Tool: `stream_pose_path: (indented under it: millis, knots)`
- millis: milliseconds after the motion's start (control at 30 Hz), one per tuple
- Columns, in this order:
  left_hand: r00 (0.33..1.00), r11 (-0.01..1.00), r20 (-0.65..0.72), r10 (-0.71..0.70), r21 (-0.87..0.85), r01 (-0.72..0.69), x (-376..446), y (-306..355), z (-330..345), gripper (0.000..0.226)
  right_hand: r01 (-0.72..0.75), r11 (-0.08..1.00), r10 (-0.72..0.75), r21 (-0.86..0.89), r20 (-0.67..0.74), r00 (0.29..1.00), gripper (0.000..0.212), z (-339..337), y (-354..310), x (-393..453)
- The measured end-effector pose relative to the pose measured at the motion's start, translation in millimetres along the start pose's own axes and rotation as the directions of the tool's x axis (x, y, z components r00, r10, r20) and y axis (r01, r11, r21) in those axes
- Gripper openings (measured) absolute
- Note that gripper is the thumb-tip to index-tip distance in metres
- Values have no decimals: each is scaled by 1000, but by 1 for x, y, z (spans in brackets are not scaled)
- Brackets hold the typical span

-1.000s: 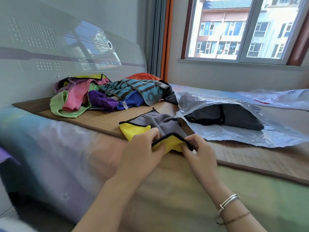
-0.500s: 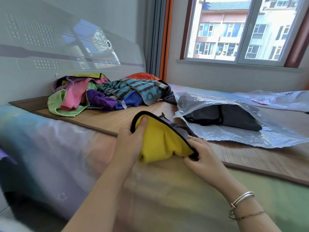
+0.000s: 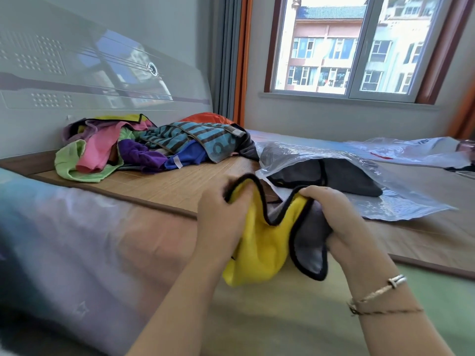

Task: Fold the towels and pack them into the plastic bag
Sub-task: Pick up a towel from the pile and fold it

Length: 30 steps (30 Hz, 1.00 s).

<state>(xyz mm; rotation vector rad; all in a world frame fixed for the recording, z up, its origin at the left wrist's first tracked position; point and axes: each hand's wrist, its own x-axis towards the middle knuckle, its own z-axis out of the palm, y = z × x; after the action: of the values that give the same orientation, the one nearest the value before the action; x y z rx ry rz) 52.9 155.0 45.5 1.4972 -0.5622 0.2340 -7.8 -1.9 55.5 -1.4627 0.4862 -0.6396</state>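
Setting: bamboo mat (image 3: 159, 186) on a bed under a window; unfolded towel pile (image 3: 144, 147) far left, plastic bag (image 3: 359, 176) far right, a dark towel already lying inside. Item: yellow-and-grey towel (image 3: 267, 240), near centre, off the mat. I am seeing the left hand (image 3: 223, 217) and right hand (image 3: 341, 222) each clamping its black-trimmed top edge. Orientation: long axis running left-right, body sagging toward me. Handling, my judgement: I am advising matching corners and tensioning the edge before creasing.
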Motion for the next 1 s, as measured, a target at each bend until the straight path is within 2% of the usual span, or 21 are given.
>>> stream_pose_path:
  millis: [33, 100, 200, 267, 300, 367, 433, 467, 500, 533, 567, 600, 633, 700, 767, 800, 833, 900, 967, 1000]
  knots:
    - [995, 1000, 102, -23, -5, 24, -3, 2, 5, 3, -11, 999, 10, 39, 15, 1000, 17, 2, 0, 0]
    - [959, 995, 265, -99, 3, 102, -5, 4, 12, 18, -3, 991, -6, 132, 67, 998, 15, 4, 0, -1]
    - [900, 974, 381, -213, 15, 224, -6, 5, 14, 39, -7, 957, -31, 289, 127, 991, 7, 1, -6, 0]
    - [864, 954, 437, -251, -40, 298, -6, 4, 13, 41, -39, 929, -33, 368, 186, 982, 5, -3, -7, -2]
    - [850, 949, 461, -253, -54, 312, -6, 3, 14, 36, -67, 915, -30, 399, 231, 972, 7, -4, -8, -3]
    - [875, 967, 432, -218, -28, 255, -6, 1, 17, 25, -109, 884, -36, 454, 299, 953, 25, -5, -8, -5]
    - [916, 969, 339, -216, -39, 243, -5, -1, 19, 17, -57, 893, -67, 446, 259, 964, 22, -4, -7, -7]
    - [924, 957, 290, -251, -66, 281, -5, -3, 19, 13, 78, 929, -153, 361, 183, 971, 20, -4, -6, -9]
    - [920, 933, 244, -306, -113, 341, -4, -6, 18, 12, 285, 946, -302, 155, 97, 949, 21, -3, -4, -12]
    - [906, 894, 205, -372, -184, 408, -2, -8, 16, 13, 479, 871, -475, -107, 55, 878, 23, -1, -2, -16]
    - [884, 846, 180, -432, -260, 466, -1, -9, 14, 17, 598, 738, -605, -312, 84, 792, 21, 0, 1, -19]
    - [867, 804, 167, -470, -325, 499, 1, -10, 13, 21, 664, 618, -669, -422, 162, 725, 18, 1, 4, -23]
    - [860, 779, 157, -485, -369, 507, 2, -10, 12, 22, 694, 555, -663, -458, 260, 702, 13, 2, 6, -27]
    - [863, 765, 138, -486, -410, 497, 3, -8, 12, 18, 710, 456, -589, -536, 416, 692, 21, 3, 14, -30]
    - [872, 774, 129, -472, -413, 480, 1, -8, 13, 18, 710, 332, -580, -621, 460, 673, 23, 2, 22, -29]
    - [877, 783, 128, -464, -404, 473, 0, -7, 14, 18, 704, 312, -595, -637, 446, 668, 20, 1, 23, -28]
    - [881, 793, 124, -457, -393, 466, -2, -6, 15, 17, 688, 351, -600, -635, 412, 686, 18, 0, 24, -29]
    - [887, 822, 68, -457, -349, 450, -4, -2, 16, 13, 607, 586, -542, -537, 298, 786, 17, -4, 18, -29]
    - [888, 840, -7, -461, -327, 433, -3, 4, 14, 28, 484, 826, -439, -288, 208, 874, 12, -9, 6, -31]
    - [887, 842, -35, -461, -331, 425, -2, 6, 13, 32, 409, 902, -384, -141, 172, 907, 11, -13, 0, -33]
